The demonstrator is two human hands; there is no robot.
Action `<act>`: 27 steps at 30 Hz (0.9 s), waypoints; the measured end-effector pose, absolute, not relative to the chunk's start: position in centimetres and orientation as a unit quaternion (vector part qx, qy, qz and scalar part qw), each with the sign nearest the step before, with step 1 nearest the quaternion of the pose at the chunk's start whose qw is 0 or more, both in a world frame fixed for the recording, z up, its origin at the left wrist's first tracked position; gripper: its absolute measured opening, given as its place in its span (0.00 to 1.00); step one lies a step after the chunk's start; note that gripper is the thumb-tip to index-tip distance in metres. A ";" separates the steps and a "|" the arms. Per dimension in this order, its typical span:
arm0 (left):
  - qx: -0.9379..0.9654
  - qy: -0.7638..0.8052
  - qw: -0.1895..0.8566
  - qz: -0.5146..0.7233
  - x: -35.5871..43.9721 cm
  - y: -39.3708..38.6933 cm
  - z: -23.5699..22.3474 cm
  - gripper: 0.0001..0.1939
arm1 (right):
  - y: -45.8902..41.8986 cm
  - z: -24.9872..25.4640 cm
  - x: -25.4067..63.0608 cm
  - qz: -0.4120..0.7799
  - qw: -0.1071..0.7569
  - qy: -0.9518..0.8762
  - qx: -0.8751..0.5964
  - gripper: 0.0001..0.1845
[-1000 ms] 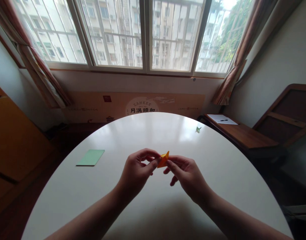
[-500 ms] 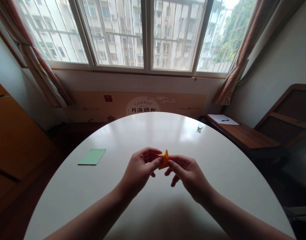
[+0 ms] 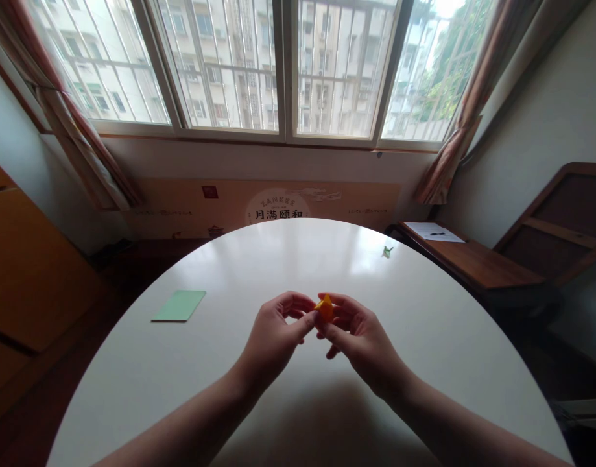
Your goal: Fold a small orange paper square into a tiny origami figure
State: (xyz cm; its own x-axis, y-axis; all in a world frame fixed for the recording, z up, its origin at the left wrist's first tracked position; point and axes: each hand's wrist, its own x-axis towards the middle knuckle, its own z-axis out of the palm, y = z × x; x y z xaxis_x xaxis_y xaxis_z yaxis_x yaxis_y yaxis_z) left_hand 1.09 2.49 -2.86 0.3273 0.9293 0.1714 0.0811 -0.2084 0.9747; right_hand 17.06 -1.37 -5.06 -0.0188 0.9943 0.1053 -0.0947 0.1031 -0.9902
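Above the middle of the white table (image 3: 259, 263), a small folded piece of orange paper (image 3: 325, 309) is held between both hands. My left hand (image 3: 284, 319) pinches its left side between thumb and fingers. My right hand (image 3: 358, 327) is closed about its right side, thumb at the lower edge and index finger behind, the other fingers curled beneath. The fingers cover parts of the paper, so its full folded shape is hidden.
A green stack of square paper (image 3: 179, 306) lies at the left on the table. A small green folded paper piece (image 3: 386, 251) sits near the far right edge. Beyond it, a wooden chair (image 3: 487, 263) bears a white sheet (image 3: 427, 231) and a pen (image 3: 438, 234).
The orange paper has turned, its tall point now looking shorter and blunter. My right hand's index finger has risen behind it, and the right fingers have drawn in closer.
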 end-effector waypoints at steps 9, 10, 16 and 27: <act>0.704 0.395 0.426 0.409 1.1 2.0 -2.8 0.11 | -1.6 -5.2 17.3 0.428 0.532 -0.555 -0.475 0.25; 0.712 0.394 0.409 0.412 1.0 1.9 -2.8 0.11 | -1.5 -5.3 17.3 0.408 0.529 -0.570 -0.478 0.25; 0.754 0.380 0.323 0.427 1.1 1.3 -2.5 0.10 | -1.6 -5.6 17.4 0.281 0.511 -0.656 -0.479 0.26; 0.733 0.399 0.336 0.436 1.0 1.5 -2.0 0.09 | -2.1 -5.5 17.2 0.195 0.493 -0.691 -0.491 0.33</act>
State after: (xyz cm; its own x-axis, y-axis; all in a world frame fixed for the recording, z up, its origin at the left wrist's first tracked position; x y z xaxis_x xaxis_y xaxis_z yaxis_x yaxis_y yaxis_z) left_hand 0.99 1.52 -2.01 0.3011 0.8785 0.3710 0.2931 -0.4555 0.8406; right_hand 17.16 -2.12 -5.53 -0.0311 0.8711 0.4901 0.4856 0.4417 -0.7544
